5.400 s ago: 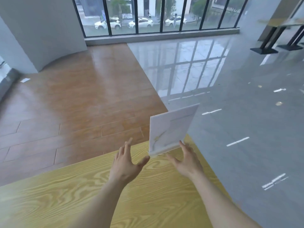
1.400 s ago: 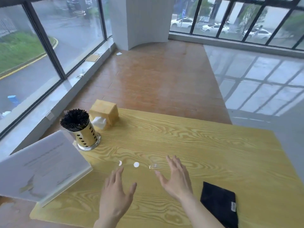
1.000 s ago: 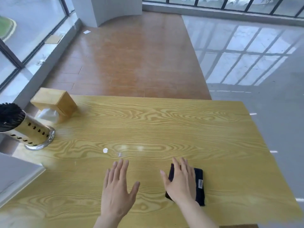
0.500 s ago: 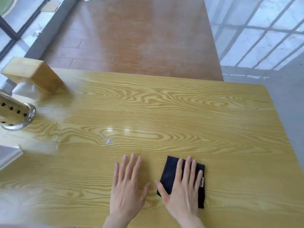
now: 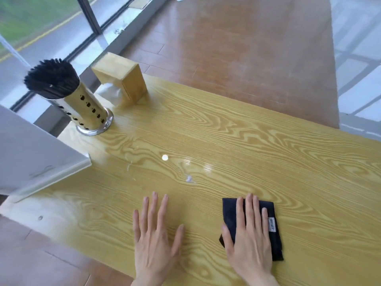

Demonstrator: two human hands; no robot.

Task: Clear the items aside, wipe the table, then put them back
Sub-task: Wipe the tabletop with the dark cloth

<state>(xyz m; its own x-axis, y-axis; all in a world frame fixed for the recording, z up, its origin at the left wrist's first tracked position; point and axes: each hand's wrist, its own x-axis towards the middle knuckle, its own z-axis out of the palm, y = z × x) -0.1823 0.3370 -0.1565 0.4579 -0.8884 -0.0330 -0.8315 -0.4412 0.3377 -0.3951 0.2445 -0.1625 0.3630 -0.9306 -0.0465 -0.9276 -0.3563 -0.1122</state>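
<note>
The yellow wood-grain table (image 5: 268,151) fills the view. A folded black cloth (image 5: 277,246) with a small white label lies near the front edge. My right hand (image 5: 249,240) lies flat on top of it, fingers straight, pressing it to the table. Beside it, my left hand (image 5: 154,240) rests flat and empty on bare wood. A white spot (image 5: 165,157) and a pale smudge (image 5: 188,178) mark the table beyond my fingers. At the left end stand a metal chopstick holder (image 5: 86,106), a wooden tissue box (image 5: 123,79) and a white sign stand (image 5: 31,153).
The three items are grouped at the table's far-left corner, the sign stand overhanging the left edge. Brown wooden floor lies beyond the table and a window wall (image 5: 88,15) runs along the left. Grey tiled floor is at the far right.
The sign stand went from my hands at the right corner to the table's left end. My right hand came down onto the cloth. Since half a second ago only the view has swung left.
</note>
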